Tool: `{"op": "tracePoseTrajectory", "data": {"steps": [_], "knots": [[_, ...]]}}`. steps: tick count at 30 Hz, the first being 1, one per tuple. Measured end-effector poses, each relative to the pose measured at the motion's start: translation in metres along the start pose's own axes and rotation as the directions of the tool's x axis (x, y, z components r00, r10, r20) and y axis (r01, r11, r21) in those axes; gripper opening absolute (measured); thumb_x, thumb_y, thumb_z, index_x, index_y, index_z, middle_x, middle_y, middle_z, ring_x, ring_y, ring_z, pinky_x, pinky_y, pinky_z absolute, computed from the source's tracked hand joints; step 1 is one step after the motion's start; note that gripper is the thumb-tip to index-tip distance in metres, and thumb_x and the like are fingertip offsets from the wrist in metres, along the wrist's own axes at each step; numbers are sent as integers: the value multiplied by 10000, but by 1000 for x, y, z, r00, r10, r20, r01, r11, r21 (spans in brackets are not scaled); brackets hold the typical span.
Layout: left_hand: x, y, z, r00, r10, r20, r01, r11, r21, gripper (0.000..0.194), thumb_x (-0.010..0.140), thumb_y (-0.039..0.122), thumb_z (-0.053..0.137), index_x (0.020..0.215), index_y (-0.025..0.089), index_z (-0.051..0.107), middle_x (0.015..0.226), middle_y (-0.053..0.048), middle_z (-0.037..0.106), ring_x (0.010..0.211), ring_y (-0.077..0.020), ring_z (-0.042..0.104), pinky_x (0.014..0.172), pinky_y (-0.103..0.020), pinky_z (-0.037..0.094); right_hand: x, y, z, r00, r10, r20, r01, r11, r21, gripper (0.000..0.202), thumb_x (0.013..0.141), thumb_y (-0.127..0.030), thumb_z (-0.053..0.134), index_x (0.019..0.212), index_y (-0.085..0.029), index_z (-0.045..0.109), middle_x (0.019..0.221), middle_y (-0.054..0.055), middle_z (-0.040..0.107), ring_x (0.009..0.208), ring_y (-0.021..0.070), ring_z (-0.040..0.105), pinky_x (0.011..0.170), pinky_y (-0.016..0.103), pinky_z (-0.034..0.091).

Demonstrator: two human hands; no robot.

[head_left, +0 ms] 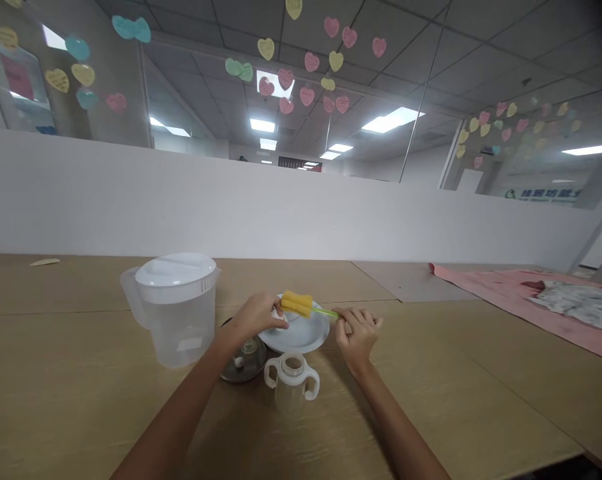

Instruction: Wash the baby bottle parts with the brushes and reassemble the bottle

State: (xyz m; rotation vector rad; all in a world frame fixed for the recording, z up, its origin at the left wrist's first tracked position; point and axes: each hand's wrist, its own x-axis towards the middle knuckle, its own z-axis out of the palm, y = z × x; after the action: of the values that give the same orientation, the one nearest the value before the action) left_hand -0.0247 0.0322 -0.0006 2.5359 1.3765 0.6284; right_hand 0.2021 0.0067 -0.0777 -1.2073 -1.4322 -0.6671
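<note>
- Right hand [358, 333]: closed, fingers curled round the green handle of the brush [297, 304].
- Left hand [261, 317]: narrow, pinching a small white piece [280, 321] — its shape I cannot tell — at the yellow head.
- Brush: held above the plate [305, 335], between the hands.
- Cup [291, 383]: upright, nearer the wearer than the plate.

The lidded pitcher [183, 320] looks like smooth, translucent plastic. The desk [421, 373] has a matt, wood-like top; pink cloth [511, 300] covers its far right corner.
</note>
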Motion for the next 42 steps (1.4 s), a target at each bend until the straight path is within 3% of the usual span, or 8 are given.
{"op": "tracePoseTrajectory", "data": {"steps": [5, 9, 14, 19, 22, 26, 32, 42], "knots": [[-3, 3, -15, 981, -13, -192, -48, 950, -308, 371, 563, 435, 718, 722, 180, 500, 759, 16, 639, 708, -140, 574, 597, -214, 403, -1, -3, -1, 999, -3, -41, 2, 999, -32, 272, 772, -142, 411, 794, -222, 671, 693, 19, 630, 682, 163, 463, 736, 321, 229], [-7, -2, -24, 968, -60, -245, 11, 980, -197, 375, 577, 406, 721, 770, 187, 485, 800, 7, 631, 758, -159, 578, 653, -237, 422, -3, 3, 1, 1000, 20, -20, -22, 994, -109, 258, 769, -151, 424, 823, -215, 669, 711, 31, 643, 689, 173, 462, 724, 328, 218], [-13, -21, -24, 981, -178, -73, 185, 977, 104, 385, 692, 318, 651, 1023, 175, 518, 1031, -64, 615, 927, -193, 581, 753, -255, 434, -7, 15, 9, 999, 31, 9, -29, 988, -154, 257, 768, -155, 430, 826, -201, 676, 704, 42, 653, 695, 181, 458, 713, 337, 203], [-19, -35, -20, 956, -292, 38, 278, 937, 213, 412, 744, 125, 536, 1155, 134, 511, 1168, -146, 580, 1065, -219, 550, 829, -268, 416, -7, 17, 11, 999, 33, 25, -27, 982, -189, 263, 798, -167, 421, 837, -195, 680, 693, 40, 657, 683, 175, 457, 699, 330, 193], [-21, -36, -22, 935, -333, 122, 295, 922, 252, 325, 751, 135, 519, 1072, 141, 571, 1047, -122, 647, 945, -209, 605, 733, -250, 437, -7, 16, 12, 999, 29, 34, -22, 981, -195, 254, 799, -165, 429, 830, -196, 680, 711, 32, 666, 674, 167, 457, 704, 328, 199], [-22, -30, -25, 925, -318, 206, 257, 926, 277, 235, 717, 279, 613, 926, 173, 617, 922, -52, 681, 811, -178, 618, 627, -216, 419, -8, 15, 13, 998, 36, 51, -26, 981, -192, 254, 798, -161, 430, 807, -192, 682, 717, 37, 672, 681, 168, 468, 720, 336, 204], [-20, -25, -20, 916, -339, 215, 268, 915, 301, 212, 624, 318, 687, 746, 167, 602, 751, -24, 655, 672, -172, 586, 530, -223, 358, -9, 14, 14, 995, 53, 79, -37, 981, -188, 248, 801, -167, 441, 805, -192, 687, 722, 32, 678, 679, 166, 483, 719, 337, 214], [-18, -31, -17, 905, -361, 225, 293, 913, 286, 125, 625, 276, 658, 626, 160, 613, 657, -18, 646, 610, -157, 576, 504, -214, 369, -10, 9, 15, 985, 39, 171, -9, 985, -173, 244, 789, -174, 453, 763, -198, 694, 710, 32, 681, 695, 169, 497, 734, 341, 214]]}}
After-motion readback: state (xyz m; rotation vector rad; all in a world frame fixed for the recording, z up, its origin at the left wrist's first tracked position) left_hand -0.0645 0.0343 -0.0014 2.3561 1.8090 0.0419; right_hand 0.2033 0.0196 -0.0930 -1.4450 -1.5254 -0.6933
